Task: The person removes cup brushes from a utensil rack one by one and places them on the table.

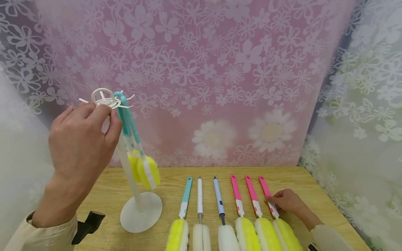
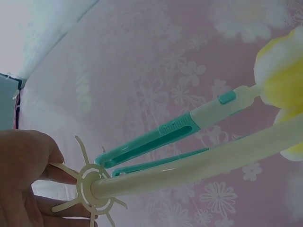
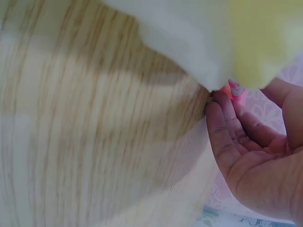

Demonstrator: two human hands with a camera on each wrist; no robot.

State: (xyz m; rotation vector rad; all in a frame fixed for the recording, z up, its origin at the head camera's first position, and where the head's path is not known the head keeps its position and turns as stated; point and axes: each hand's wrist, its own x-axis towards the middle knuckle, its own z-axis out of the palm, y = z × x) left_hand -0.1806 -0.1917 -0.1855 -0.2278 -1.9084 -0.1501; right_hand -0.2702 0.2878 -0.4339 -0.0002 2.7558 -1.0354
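Note:
My left hand [image 1: 83, 139] grips the hooked top of a white rack stand [image 1: 128, 170], its fingers at the ring of hooks [image 2: 87, 187]. Two teal-handled sponge brushes [image 1: 149, 172] with yellow-and-white heads hang from the hooks just right of that hand. On the table, my right hand [image 1: 289, 202] pinches the pink-and-white handle of the rightmost sponge brush [image 1: 267, 188], which lies flat. In the right wrist view the sponge head [image 3: 189, 38] covers much of that handle, and the right hand [image 3: 255, 151] curls beside it.
Left of the held brush lie two more pink-handled brushes [image 1: 251, 191], a light blue one [image 1: 218, 195], a white one [image 1: 200, 195] and a teal one [image 1: 186, 195]. The rack's round base [image 1: 141, 219] stands on the wooden table [image 1: 103, 188]. Flowered cloth [image 1: 220, 87] hangs behind.

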